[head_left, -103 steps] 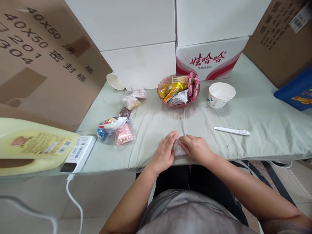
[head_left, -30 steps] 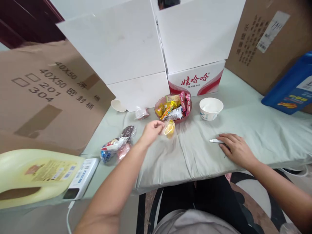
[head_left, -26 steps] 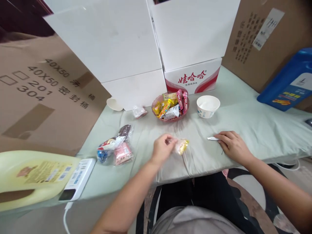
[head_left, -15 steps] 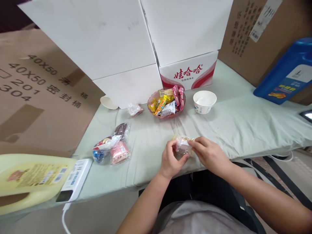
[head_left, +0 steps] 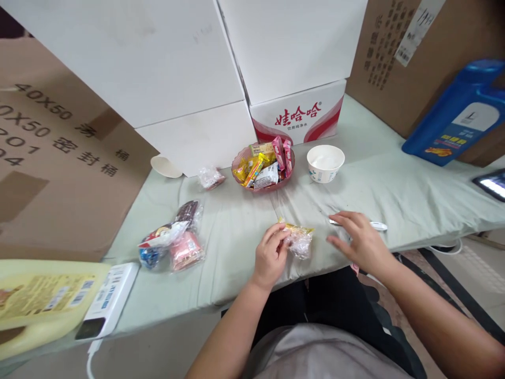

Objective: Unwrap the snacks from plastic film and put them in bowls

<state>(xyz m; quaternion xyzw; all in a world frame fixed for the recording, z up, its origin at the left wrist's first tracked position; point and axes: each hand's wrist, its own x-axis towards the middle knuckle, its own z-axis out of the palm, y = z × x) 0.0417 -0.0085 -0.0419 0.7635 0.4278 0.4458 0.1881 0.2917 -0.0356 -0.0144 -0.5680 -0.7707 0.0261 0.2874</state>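
My left hand (head_left: 271,255) has its fingers closed on the edge of a clear, crinkled plastic packet (head_left: 300,243) with a yellow upper edge, near the table's front. What is inside the packet is hard to make out. To its right my right hand (head_left: 361,243) hovers apart from the packet, thumb and fingers spread. Under those fingers lies a slim white tool (head_left: 377,226), mostly covered by the hand, so its kind is unclear. Beyond both hands a pink bowl (head_left: 263,188) is full of wrapped snacks, with a white paper bowl (head_left: 325,171) beside it.
Several wrapped packages (head_left: 186,251) lie at left, and a small clear packet (head_left: 211,178) lies farther back. A power bank (head_left: 114,295) and a yellow jug (head_left: 43,300) stand at the left edge. White cartons (head_left: 295,118) line the back; a blue bottle (head_left: 450,116) leans at right.
My right hand has let go of the packet and moved right, its fingers spreading over the white tool. My left hand keeps hold of the packet. The view has shifted slightly right.
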